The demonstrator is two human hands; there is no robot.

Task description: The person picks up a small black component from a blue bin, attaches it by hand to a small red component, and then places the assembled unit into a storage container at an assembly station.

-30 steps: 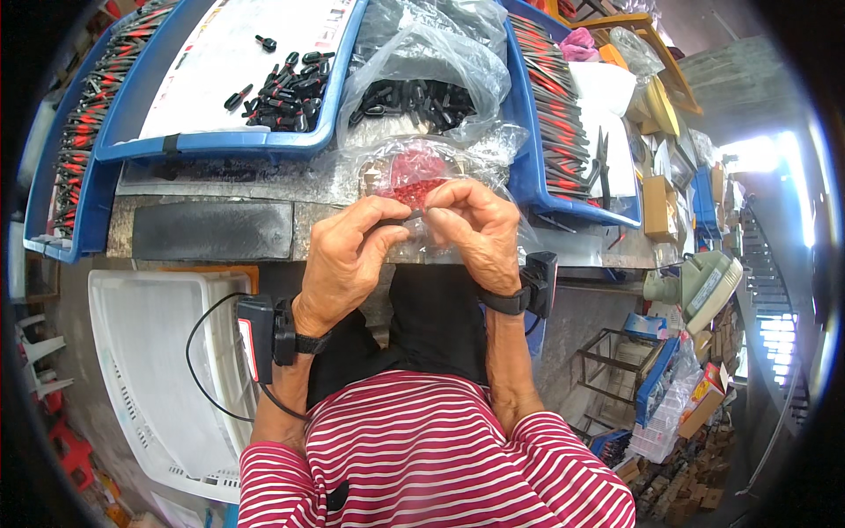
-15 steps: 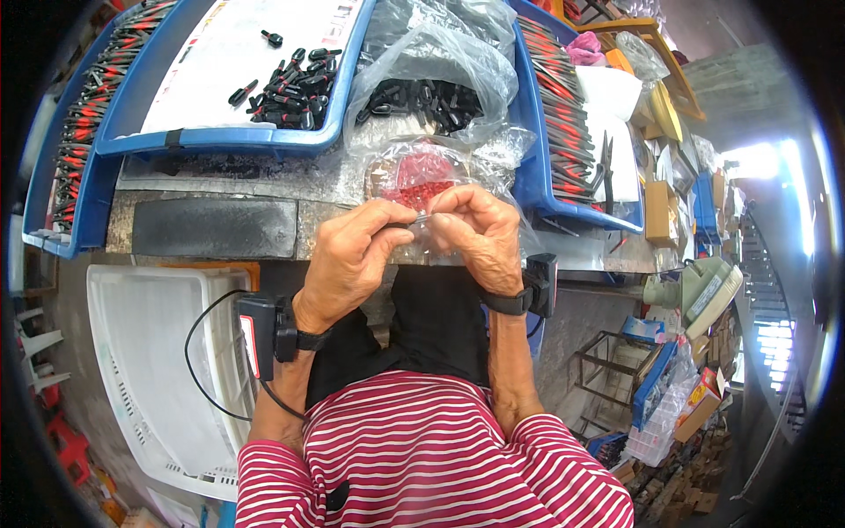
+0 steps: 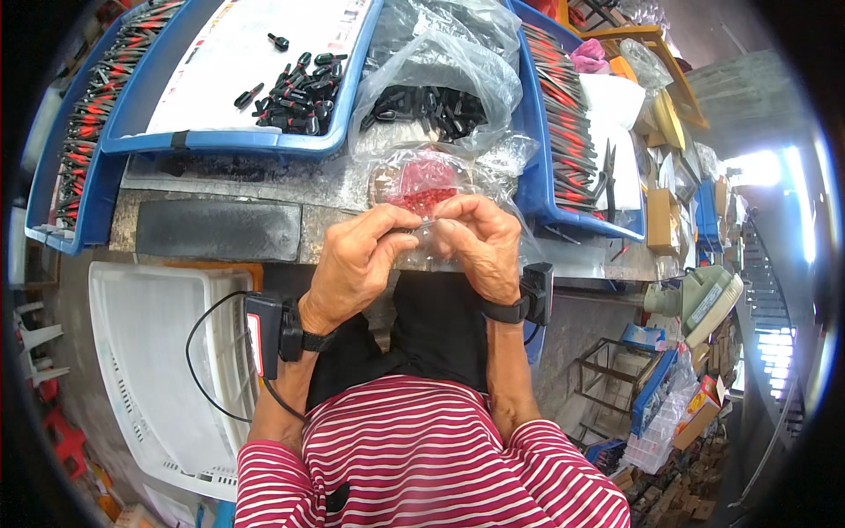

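Above the bench's front edge my hands meet, fingertips almost touching. My left hand [image 3: 352,264] is closed in a pinch on a small dark piece [image 3: 410,231], mostly hidden by the fingers. My right hand [image 3: 484,242] pinches close beside it; whatever it holds is too small to make out. Just behind the fingertips lies a clear plastic bag with small red parts [image 3: 429,195]. Farther back, an open clear bag [image 3: 480,75] holds black parts [image 3: 422,107]. A heap of black parts with red rings [image 3: 299,99] lies on white paper in the blue tray [image 3: 229,141].
Blue bins at the left [image 3: 92,207] and right [image 3: 534,189] hold rows of slim red-and-dark tools [image 3: 563,132]. Dark-handled pliers [image 3: 608,180] lie in the right one. A dark flat pad [image 3: 218,231] is on the bench; white plastic crates [image 3: 158,352] stand below left.
Both hands stay pinched together at nearly the same spot, with slight finger movement. The view has shifted a little.
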